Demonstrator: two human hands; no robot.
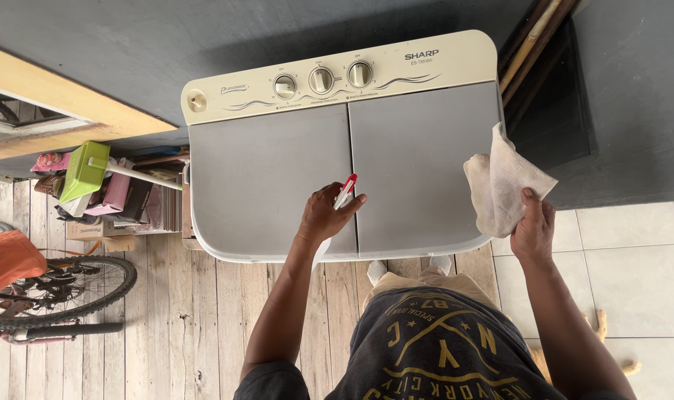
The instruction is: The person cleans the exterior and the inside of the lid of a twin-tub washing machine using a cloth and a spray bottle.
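A twin-tub washing machine (278, 170) with two grey lids and a cream control panel with three knobs stands in front of me. My left hand (324, 215) hovers over the seam between the lids and grips a spray bottle with a red and white nozzle (346, 191). My right hand (533, 230) is off the machine's right edge and pinches a crumpled whitish cloth (504, 181), which hangs upward from my fingers and overlaps the right lid's corner.
A bicycle wheel (48, 289) and an orange bag (7, 259) are at the left on the wooden floor. Cluttered boxes with a green dustpan (85, 170) sit left of the machine. Wooden poles (529, 44) lean at the right. Pale tiles (633, 267) cover the right floor.
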